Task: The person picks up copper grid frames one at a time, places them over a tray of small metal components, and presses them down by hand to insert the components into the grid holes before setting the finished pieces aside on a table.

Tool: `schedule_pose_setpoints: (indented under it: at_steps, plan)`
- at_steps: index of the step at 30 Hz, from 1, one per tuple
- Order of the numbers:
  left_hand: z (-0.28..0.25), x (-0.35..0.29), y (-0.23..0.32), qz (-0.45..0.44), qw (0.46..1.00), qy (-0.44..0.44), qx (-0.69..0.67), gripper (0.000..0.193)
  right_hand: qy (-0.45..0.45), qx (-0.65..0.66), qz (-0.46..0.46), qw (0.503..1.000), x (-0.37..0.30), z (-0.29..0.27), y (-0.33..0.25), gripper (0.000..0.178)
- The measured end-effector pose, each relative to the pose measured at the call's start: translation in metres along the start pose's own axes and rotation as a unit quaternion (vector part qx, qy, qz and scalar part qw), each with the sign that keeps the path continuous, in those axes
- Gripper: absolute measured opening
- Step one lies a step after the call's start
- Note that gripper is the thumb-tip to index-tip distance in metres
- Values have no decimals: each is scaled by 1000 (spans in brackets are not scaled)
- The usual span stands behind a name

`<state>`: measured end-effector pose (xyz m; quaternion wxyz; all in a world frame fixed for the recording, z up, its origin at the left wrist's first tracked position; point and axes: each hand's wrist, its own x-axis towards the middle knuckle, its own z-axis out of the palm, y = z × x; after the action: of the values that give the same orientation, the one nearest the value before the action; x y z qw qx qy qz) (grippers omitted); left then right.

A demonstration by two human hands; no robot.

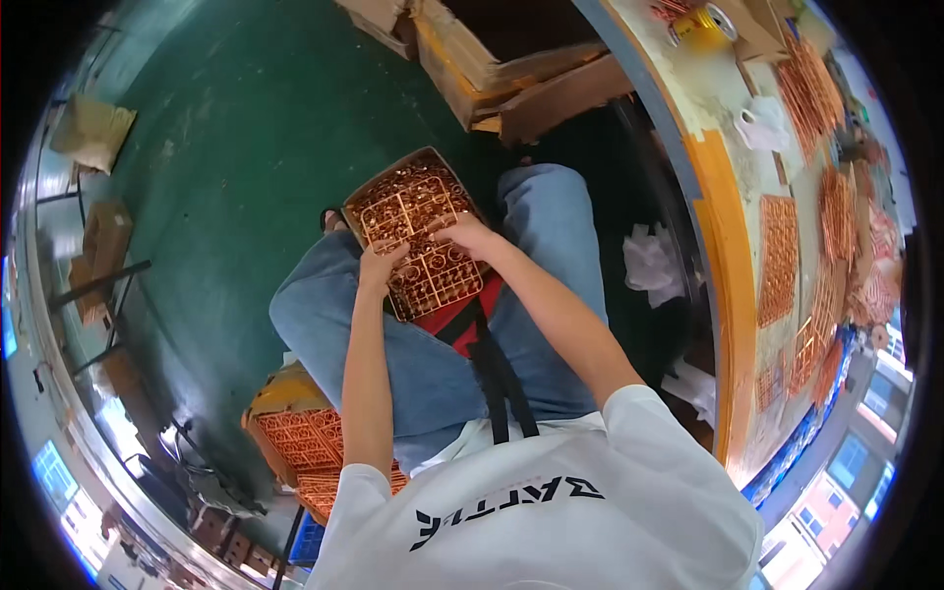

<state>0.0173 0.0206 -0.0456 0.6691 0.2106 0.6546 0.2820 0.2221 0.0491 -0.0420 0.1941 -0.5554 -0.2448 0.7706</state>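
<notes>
A copper-coloured sprue frame (pixel 436 282), a flat grid with small ring shapes in it, is tilted over my lap. My left hand (pixel 383 264) grips its left side with curled fingers. Across its upper right part lies my right hand (pixel 466 236), thumb and fingers closed on the bars. Under the frame, between my knees, stands an open cardboard box (pixel 348 214) full of loose small copper-coloured pieces (pixel 418 169). Part of the box is hidden by the frame and my hands.
By my left hip, a carton (pixel 264 401) holds more copper-coloured frames (pixel 300 438). To the right runs a workbench (pixel 723 265) bearing stacked frames (pixel 777 261) and a yellow can (pixel 703 27). Large cardboard boxes (pixel 462 74) stand ahead. A crumpled white bag (pixel 652 264) lies beneath the bench.
</notes>
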Motion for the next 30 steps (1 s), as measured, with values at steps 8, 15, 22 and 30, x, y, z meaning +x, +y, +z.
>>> schedule_pose_setpoints:
  at_steps: [8,15,22,30]
  plan:
    - [-1,1,8,15,998,-11,-57,13,64,-4,57,996,-21,11,-26,49]
    - [-4,5,19,19,998,37,-40,17,-112,62,82,988,-20,-10,-20,35]
    - [-8,-14,27,-81,987,-94,-98,31,-44,66,-24,997,-5,-10,-11,20]
    - [-1,0,9,66,998,-7,16,24,142,-308,-100,936,3,0,-1,21]
